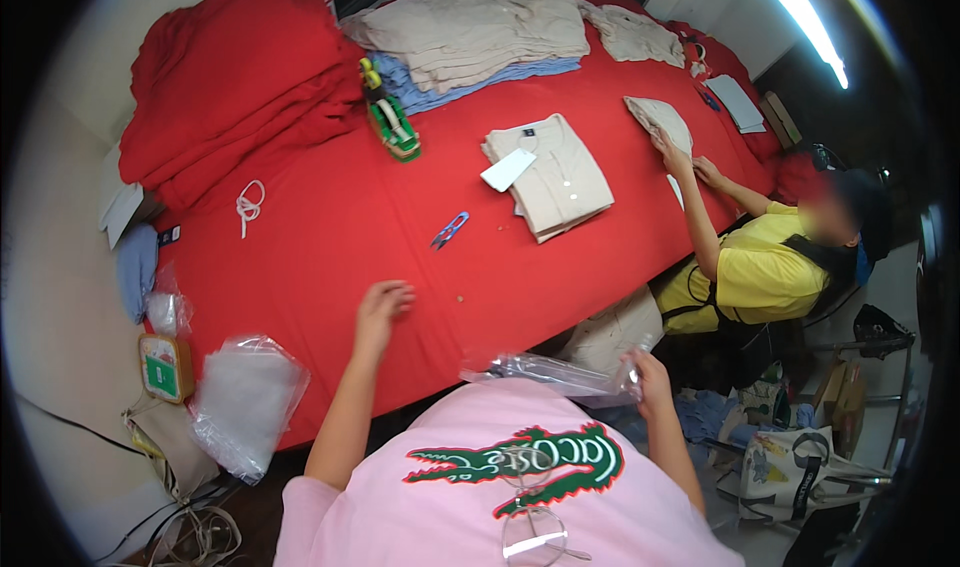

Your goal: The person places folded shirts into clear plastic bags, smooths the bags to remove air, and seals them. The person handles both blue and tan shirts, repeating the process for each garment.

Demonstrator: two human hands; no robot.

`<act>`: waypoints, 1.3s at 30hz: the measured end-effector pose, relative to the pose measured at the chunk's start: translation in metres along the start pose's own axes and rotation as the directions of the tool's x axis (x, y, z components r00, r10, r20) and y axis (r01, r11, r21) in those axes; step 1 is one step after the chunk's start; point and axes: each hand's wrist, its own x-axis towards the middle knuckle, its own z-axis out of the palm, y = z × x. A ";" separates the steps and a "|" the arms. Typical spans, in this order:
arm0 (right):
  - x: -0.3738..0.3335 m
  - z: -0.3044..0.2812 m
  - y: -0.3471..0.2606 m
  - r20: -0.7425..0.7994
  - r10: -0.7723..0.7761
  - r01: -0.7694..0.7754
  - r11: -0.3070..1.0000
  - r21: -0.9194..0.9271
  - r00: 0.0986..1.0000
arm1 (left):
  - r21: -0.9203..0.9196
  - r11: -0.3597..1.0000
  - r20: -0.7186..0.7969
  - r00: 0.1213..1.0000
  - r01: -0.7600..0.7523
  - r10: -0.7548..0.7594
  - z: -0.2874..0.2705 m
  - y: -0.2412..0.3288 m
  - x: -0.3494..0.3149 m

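Note:
My left hand (382, 312) hovers over the red-covered table (330, 237), fingers spread a little and nothing in them. Down by the table's near edge, my right hand (651, 378) is closed on a clear plastic bag (560, 374), which stretches leftward across my front. Beyond my hands lies a folded beige buttoned garment (565, 182) with a white tag (509, 170) on it. A pair of blue-handled thread snips (451, 230) rests between that garment and my left hand.
Red cloth (230, 77) is piled at the far left, beside a green tape dispenser (392, 122). Stacked beige garments (480, 32) lie at the back. Clear bags (247, 402) sit at the near left corner. On the right, a co-worker in yellow (770, 277) handles a beige garment (660, 122).

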 end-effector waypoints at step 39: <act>0.118 -0.142 0.008 -0.134 -0.152 0.126 0.974 -0.188 0.979 | 0.209 0.970 -0.432 0.902 0.126 -0.024 -0.008 -0.023 -0.110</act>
